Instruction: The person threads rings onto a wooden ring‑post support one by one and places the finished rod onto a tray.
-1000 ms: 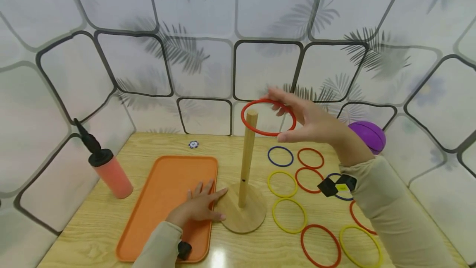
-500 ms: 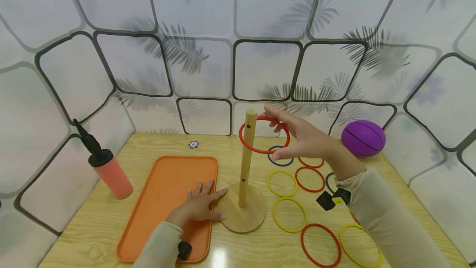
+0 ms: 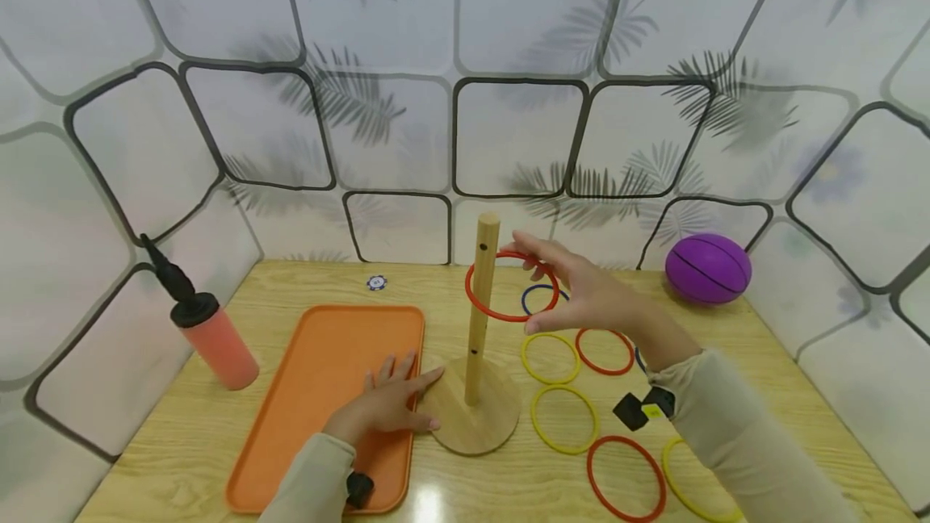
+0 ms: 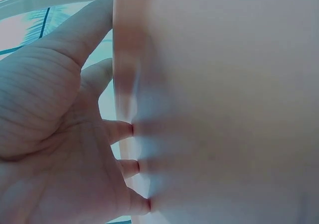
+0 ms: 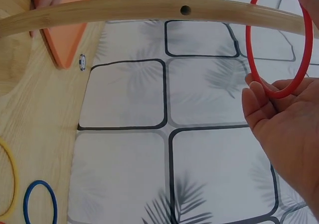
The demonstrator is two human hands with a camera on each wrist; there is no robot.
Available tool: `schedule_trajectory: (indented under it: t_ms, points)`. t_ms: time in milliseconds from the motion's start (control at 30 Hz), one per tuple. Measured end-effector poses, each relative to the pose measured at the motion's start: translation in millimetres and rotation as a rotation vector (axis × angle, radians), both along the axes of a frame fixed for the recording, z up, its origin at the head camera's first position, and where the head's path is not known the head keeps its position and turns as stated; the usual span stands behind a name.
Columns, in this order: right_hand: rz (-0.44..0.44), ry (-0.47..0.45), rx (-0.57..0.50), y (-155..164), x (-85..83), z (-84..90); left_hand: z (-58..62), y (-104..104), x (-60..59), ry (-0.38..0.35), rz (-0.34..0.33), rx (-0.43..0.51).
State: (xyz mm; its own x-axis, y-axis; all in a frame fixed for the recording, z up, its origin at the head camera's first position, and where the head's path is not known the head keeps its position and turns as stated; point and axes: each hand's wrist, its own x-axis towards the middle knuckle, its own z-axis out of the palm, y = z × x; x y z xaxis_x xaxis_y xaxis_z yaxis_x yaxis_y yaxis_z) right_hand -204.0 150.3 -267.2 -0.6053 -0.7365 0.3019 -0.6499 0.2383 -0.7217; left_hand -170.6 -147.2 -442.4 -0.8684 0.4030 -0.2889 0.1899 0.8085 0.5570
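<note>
A wooden post (image 3: 478, 337) stands upright on a round wooden base (image 3: 501, 420). My right hand (image 3: 592, 297) holds a red ring (image 3: 501, 315) between thumb and fingers. That ring encircles the upper part of the post, below its tip, as the right wrist view also shows. Lower down, my left hand (image 3: 388, 406) lies with fingers spread over the right rim of the orange tray (image 3: 327, 361), thumb and index finger reaching the base's left edge. In the left wrist view its fingertips touch a pale blurred surface.
On the table right of the base lie several loose rings, among them a yellow ring (image 3: 534, 422), a red ring (image 3: 590, 470) and a blue ring (image 5: 26, 201). A purple ball (image 3: 708, 269) sits at back right, a pink hand pump (image 3: 221, 349) at left, a small chip (image 3: 376, 282) behind the tray.
My right hand has lowered the red ring from the post's tip to some way down the post, shifting slightly left. The left hand has stayed in place.
</note>
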Motion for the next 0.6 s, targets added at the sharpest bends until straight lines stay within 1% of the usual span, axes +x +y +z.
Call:
schedule_trajectory:
  t_ms: [267,333,500,600]
  points:
    - [-0.001,0.038,0.014,-2.1,-0.6,-27.0,2.2,1.1,1.0,-0.018,0.002,0.002]
    - [-0.014,0.046,0.021,-2.8,0.2,-32.9,2.1,1.2,1.0,-0.019,0.002,-0.002]
    - [-0.048,0.009,0.026,-4.4,3.7,-46.3,1.1,1.2,0.3,-0.019,0.001,-0.010]
    - [-0.032,-0.006,0.002,-4.6,4.6,-55.6,1.4,1.3,0.1,-0.014,0.001,-0.011]
